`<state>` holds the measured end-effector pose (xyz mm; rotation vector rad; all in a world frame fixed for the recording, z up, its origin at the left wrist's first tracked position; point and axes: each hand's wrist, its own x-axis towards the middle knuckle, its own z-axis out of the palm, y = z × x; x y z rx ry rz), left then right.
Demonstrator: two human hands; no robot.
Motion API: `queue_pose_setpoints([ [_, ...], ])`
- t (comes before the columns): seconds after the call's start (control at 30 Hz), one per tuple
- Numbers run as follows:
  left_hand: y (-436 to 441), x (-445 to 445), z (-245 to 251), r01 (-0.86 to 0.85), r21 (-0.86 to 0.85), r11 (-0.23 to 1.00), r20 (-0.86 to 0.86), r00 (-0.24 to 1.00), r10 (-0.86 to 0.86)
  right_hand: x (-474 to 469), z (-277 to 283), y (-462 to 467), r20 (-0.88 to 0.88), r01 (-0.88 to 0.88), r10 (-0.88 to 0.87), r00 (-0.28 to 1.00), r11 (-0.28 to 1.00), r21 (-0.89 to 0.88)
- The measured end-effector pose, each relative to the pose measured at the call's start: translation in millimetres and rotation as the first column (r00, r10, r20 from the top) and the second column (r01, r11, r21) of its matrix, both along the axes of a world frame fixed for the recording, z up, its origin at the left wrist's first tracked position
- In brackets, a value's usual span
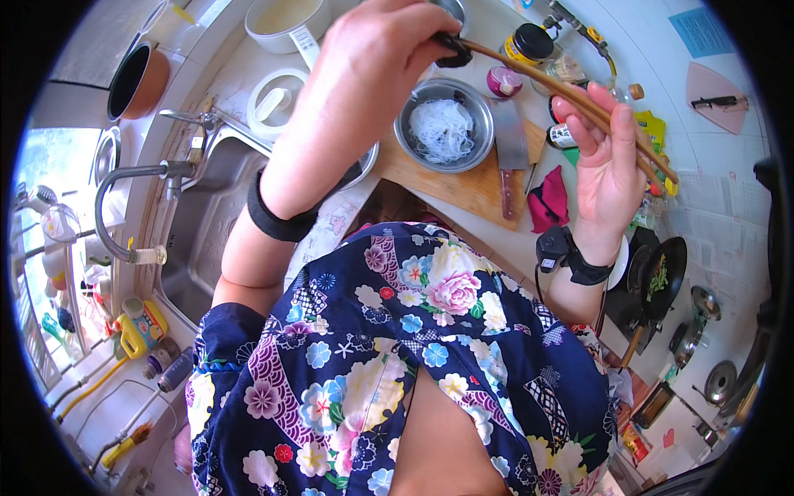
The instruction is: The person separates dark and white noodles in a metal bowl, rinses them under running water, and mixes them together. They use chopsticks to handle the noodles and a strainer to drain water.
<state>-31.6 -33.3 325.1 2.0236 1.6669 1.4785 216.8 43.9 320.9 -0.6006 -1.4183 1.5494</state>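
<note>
My left hand [378,49] is raised above the counter, its fingertips pinching a dark, glossy piece of food [456,53], possibly black fungus. One end of a pair of wooden chopsticks [533,73] meets that piece. At their other end, my right hand [611,139] holds the chopsticks between thumb and fingers. Below and between the hands, a metal bowl [406,146] of soaked white glass noodles [441,130] stands on a wooden cutting board [428,186]. A cleaver [510,139] with a brown handle lies beside the bowl. My left forearm hides part of another metal bowl [372,162].
A steel sink [205,204] with a curved faucet [105,198] is at left. A cut red onion [504,82], a black-lidded jar [528,44] and a magenta cloth [551,201] are beyond the board. A wok [673,260] holding chopped greens is at right.
</note>
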Motion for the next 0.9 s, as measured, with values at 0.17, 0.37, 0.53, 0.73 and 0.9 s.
queue_pose_setpoints([
  [0.17,24.6,7.9,-81.5,0.041,-0.02,0.999,-0.033,0.999,-0.042,13.8,-55.7,-0.5,-0.012,0.051,-0.053,0.999,0.989,-0.137],
  [0.37,44.5,-7.7,-206.2,0.055,-0.327,0.943,-0.004,0.998,-0.059,-15.1,-162.1,7.8,0.298,0.13,-0.063,0.953,0.968,-0.213],
  [0.53,7.3,-59.7,-231.1,-0.054,-0.399,0.915,0.217,0.964,0.151,6.6,-173.0,2.7,0.42,0.151,-0.161,0.893,0.987,0.058],
  [0.73,-49.9,-129.9,-236.6,-0.325,-0.536,0.779,0.069,0.903,0.424,-4.4,-151.6,-17.9,0.345,0.029,-0.057,0.937,0.996,0.088],
  [0.9,-55.7,-105.4,-258.0,-0.281,-0.535,0.797,-0.049,0.952,0.303,-94.8,-196.1,-10.2,0.406,-0.203,0.021,0.914,0.889,0.41],
])
